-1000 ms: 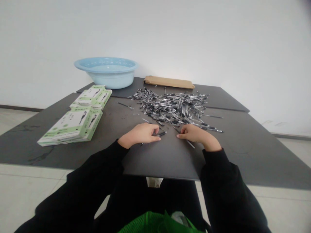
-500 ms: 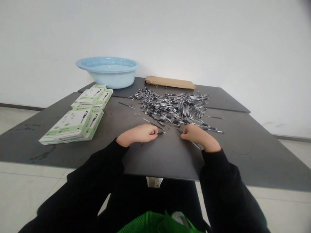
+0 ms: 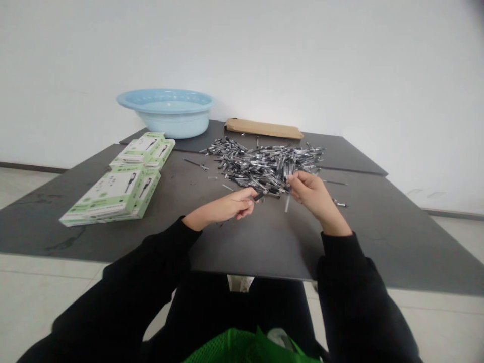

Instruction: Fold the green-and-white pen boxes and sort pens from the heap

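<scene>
My left hand point(image 3: 236, 203) pinches a black pen part point(image 3: 260, 195) between thumb and fingers, its end pointing right toward the pile. My right hand point(image 3: 312, 194) is closed at the fingertips on a thin pale tube, which looks like a pen refill point(image 3: 287, 203) and hangs down below the fingers. Just beyond both hands lies a big heap of clear and black pens point(image 3: 264, 161). The right fingertips overlap the near edge of the heap in view; whether they touch it I cannot tell.
Green-and-white pen boxes point(image 3: 109, 194) are stacked on the left of the dark table point(image 3: 257, 247). Behind them stands a light blue basin point(image 3: 174, 121). A flat brown cardboard piece point(image 3: 264, 128) lies at the back near the wall. Loose pen parts point(image 3: 194, 164) lie left of the heap.
My right hand has risen and moved forward, and the pale tube now hangs downward from it. My left hand has turned, tilting the black pen part up to the right.
</scene>
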Demonstrator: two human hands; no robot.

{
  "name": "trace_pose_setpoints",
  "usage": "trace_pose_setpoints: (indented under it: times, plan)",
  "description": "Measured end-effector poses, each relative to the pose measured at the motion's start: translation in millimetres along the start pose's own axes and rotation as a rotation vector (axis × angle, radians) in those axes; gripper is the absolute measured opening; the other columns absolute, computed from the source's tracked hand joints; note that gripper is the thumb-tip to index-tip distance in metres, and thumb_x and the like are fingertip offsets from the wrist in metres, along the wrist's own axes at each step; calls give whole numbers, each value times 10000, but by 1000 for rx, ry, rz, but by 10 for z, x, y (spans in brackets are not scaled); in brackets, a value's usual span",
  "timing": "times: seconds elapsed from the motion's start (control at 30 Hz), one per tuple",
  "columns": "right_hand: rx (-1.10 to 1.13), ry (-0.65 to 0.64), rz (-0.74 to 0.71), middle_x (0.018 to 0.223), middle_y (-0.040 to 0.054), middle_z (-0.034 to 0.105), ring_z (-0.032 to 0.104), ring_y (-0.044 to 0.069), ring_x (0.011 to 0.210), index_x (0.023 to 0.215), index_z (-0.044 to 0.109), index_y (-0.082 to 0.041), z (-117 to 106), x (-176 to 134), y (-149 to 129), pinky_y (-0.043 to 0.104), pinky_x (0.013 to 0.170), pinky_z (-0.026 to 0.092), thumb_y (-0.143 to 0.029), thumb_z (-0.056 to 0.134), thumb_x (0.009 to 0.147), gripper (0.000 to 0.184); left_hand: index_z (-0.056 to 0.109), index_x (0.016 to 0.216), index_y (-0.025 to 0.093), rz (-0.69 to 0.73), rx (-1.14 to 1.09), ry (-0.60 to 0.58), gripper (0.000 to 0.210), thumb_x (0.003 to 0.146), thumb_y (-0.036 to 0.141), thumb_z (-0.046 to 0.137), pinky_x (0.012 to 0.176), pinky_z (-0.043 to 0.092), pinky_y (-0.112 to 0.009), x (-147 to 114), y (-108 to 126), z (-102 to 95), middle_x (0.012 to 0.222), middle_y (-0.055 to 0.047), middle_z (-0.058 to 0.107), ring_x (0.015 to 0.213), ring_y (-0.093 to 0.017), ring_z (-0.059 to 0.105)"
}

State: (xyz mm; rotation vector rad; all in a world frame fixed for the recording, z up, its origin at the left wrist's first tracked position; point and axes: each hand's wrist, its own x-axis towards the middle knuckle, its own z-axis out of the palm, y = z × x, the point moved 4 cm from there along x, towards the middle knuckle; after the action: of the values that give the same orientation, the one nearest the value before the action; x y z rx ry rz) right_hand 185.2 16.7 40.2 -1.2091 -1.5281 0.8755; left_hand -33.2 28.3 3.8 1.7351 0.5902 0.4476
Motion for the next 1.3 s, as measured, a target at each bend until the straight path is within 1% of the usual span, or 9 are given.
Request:
trace_pose_setpoints:
  times: [0.13,0.2,0.27,0.3,0.37,0.5,0.8,0.97,1.3]
  plan:
    - [272,122,-51,479,-83,442,382,75,387,694,461,-225,49,6,-44,226,415,271,-509,665,889,401,455,1143,163,3,-155,10,256,938,316,462,503,306,-224,49,-3,20,667,65,434,528,-98,384]
    - [359,129,-70,505,-69,509,427,79,391,720,479,-223,54,3,-68,225,414,299,-515,684,874,388,479,1077,171,-20,-183,28,209,918,306,489,482,298,-212,56,5,15,668,66,410,518,-89,363]
    - [409,97,-60,561,-42,604,486,97,408,779,512,-225,67,3,-75,229,413,336,-534,702,848,369,486,954,179,-66,-183,23,158,925,334,495,451,259,-200,52,1,20,652,71,373,495,-76,322]
    - [423,72,-49,590,-28,641,508,107,415,809,525,-226,78,4,-72,234,414,355,-546,705,838,368,476,899,183,-86,-178,13,184,936,362,492,439,237,-197,47,-3,24,640,74,356,482,-71,303]
    - [437,11,-32,633,-4,688,543,124,427,853,547,-225,105,5,-60,249,423,397,-560,698,837,368,458,831,185,-92,-171,-13,261,951,416,484,425,212,-198,39,-3,33,615,77,342,464,-64,285]
    - [451,-65,-43,685,24,724,593,138,471,879,584,-211,139,0,-48,272,472,458,-537,674,872,339,501,841,166,-41,-159,-48,278,941,424,517,434,223,-207,27,24,34,590,73,363,463,-66,300]
    - [414,-25,-115,673,13,726,577,126,465,860,586,-217,171,-27,-129,264,469,433,-548,681,864,344,513,841,162,-54,-195,-79,305,919,456,539,423,221,-217,10,38,27,586,68,376,453,-70,317]
    - [406,-40,-108,668,16,727,578,128,469,857,589,-215,175,-28,-134,262,466,420,-548,676,867,344,514,833,161,-59,-223,-82,302,919,449,548,416,216,-209,3,52,25,580,70,368,448,-67,308]
    - [372,-64,-119,698,20,728,581,128,504,887,604,-210,161,-51,-119,263,493,433,-501,653,897,295,525,872,158,-161,-355,-110,257,908,406,581,403,173,-176,-21,-3,33,596,78,327,437,-47,243]
